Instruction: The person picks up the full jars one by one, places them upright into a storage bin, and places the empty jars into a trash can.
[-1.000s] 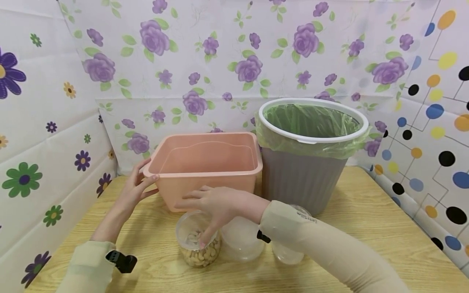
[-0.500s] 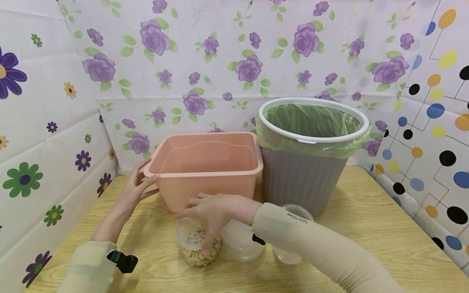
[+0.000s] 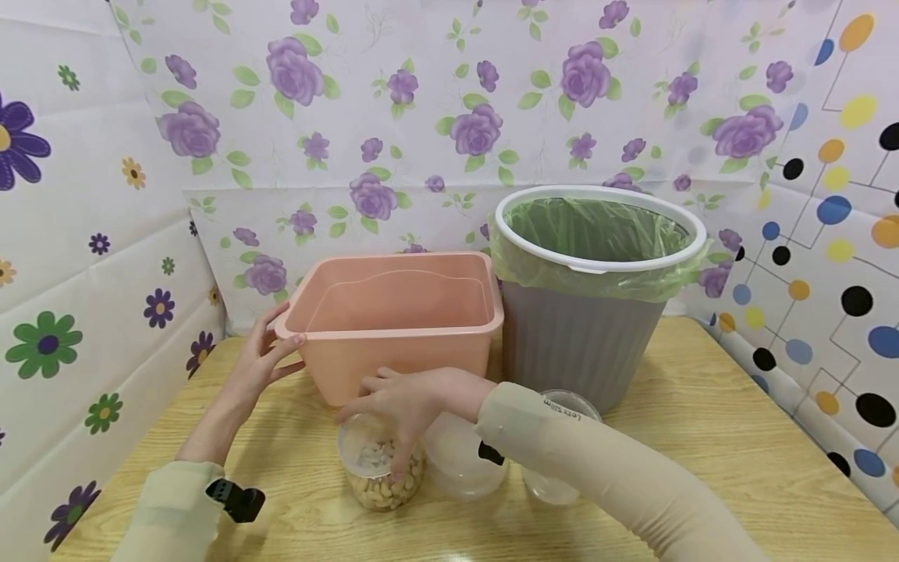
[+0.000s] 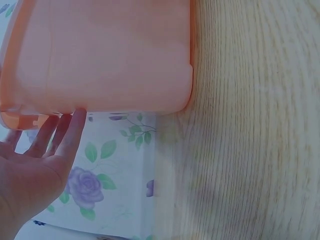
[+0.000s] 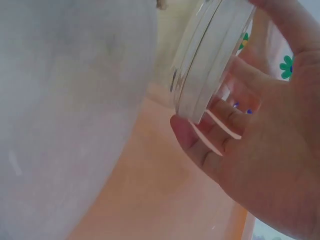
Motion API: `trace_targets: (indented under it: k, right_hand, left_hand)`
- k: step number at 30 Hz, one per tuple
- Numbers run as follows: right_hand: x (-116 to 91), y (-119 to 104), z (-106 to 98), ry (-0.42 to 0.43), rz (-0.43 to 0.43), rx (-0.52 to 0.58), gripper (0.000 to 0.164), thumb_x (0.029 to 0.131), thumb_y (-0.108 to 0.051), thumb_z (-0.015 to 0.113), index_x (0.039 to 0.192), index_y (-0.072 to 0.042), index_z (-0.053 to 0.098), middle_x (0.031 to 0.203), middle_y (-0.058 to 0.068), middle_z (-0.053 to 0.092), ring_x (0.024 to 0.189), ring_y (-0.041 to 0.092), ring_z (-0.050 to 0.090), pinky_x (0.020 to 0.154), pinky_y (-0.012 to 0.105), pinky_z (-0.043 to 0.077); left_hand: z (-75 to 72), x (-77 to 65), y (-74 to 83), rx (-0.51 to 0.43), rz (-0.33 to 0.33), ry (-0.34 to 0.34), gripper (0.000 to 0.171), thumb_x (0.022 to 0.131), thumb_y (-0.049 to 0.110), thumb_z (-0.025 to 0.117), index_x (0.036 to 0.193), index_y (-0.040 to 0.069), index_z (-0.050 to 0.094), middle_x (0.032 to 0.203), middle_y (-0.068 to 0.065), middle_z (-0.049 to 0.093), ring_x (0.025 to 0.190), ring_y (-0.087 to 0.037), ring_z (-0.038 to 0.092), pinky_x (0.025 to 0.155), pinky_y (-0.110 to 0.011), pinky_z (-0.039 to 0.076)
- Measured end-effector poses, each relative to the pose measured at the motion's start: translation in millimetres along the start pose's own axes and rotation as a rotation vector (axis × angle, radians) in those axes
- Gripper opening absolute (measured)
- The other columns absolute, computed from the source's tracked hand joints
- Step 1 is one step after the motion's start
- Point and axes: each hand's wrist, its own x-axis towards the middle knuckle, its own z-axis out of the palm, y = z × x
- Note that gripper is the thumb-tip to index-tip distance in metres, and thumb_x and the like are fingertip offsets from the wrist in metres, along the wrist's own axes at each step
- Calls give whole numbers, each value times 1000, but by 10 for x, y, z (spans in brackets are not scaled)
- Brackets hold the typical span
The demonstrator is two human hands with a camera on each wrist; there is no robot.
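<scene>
Sheeting [image 3: 49,246] with printed flowers is hanging at your far left, and next to it your left hand [image 3: 254,365] is gripping the near left corner of a pink basin [image 3: 393,347], thumb on the rim and other fingers touching the side. The basin is standing upright on the wooden table [image 3: 302,499], just behind a clear jar [image 3: 378,459]. That jar is resting upright, with pale curved nuts [image 3: 382,493] filling its lower part. Your right hand [image 3: 414,402] is arching over the jar and holding it around the top edge (the right wrist view is showing your fingertips curving at that edge). Just right of the jar, a clear tub [image 3: 463,472] is sitting partly under your right wrist. Farther right, another clear container [image 3: 551,490] is standing on the table, your pale sleeve [image 3: 604,453] hiding its middle. Behind it, a grey bin [image 3: 576,343] is standing beside the basin, a green liner [image 3: 660,287] draping over its outside beneath a white rim [image 3: 600,266]. At your far right, dotted sheeting [image 3: 864,304] is hanging.
</scene>
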Motion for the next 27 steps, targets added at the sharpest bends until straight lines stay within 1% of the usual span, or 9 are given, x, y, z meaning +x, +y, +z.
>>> trace_targets:
  k: [5,9,12,16,19,22,25,27]
  right_hand:
    - [5,-18,3,22,-22,-1,99,64,-57,88,147,-36,39,119,-3,42,110,10,34,89,21,39]
    - [-8,-38,-13,43,-60,-32,98,64,-60,86,146,-35,39,117,-3,41,108,9,35,87,19,38]
    - [-42,-56,-81,79,-105,-64,100,64,-62,85,147,-32,38,117,-3,42,106,10,36,87,18,37]
    - [-117,-91,-250,129,-156,-72,100,64,-60,86,147,-31,38,117,-2,42,105,10,36,90,18,37]
    - [-190,-122,-405,149,-169,-31,100,63,-56,88,146,-33,37,119,-3,42,109,9,37,96,20,37]
    - [-269,-148,-575,160,-169,-24,102,63,-55,87,148,-35,35,127,-3,41,117,9,36,103,23,37]
    - [-346,-159,-751,163,-161,-36,103,64,-54,87,150,-36,33,129,-3,41,119,9,35,104,27,38]
    - [-397,-155,-865,160,-158,-35,104,64,-52,87,151,-37,32,127,-2,41,118,10,34,102,28,39]
  left_hand:
    - [4,-6,-4,4,-16,9,73,101,26,55,160,23,12,135,-6,40,104,5,55,84,-20,57]
    - [14,-11,1,8,-28,10,73,101,26,55,160,24,12,135,-6,40,105,5,55,84,-21,57]
    - [21,-8,9,2,-26,7,73,101,26,55,159,24,12,135,-6,40,105,4,55,85,-21,57]
    - [22,-10,18,-2,-20,7,72,101,26,55,159,24,12,133,-4,42,103,4,56,84,-21,57]
    - [17,-18,22,-2,-21,5,72,102,27,54,160,24,12,130,-1,42,102,6,57,83,-20,57]
    - [10,-22,26,-5,-23,4,71,102,28,54,160,25,12,128,2,43,102,6,57,84,-20,57]
    - [5,-27,36,10,-28,1,71,102,29,53,160,26,11,125,6,43,103,6,56,84,-19,57]
    - [1,-32,38,17,-30,0,71,102,29,53,160,26,11,123,7,44,103,5,55,84,-19,57]
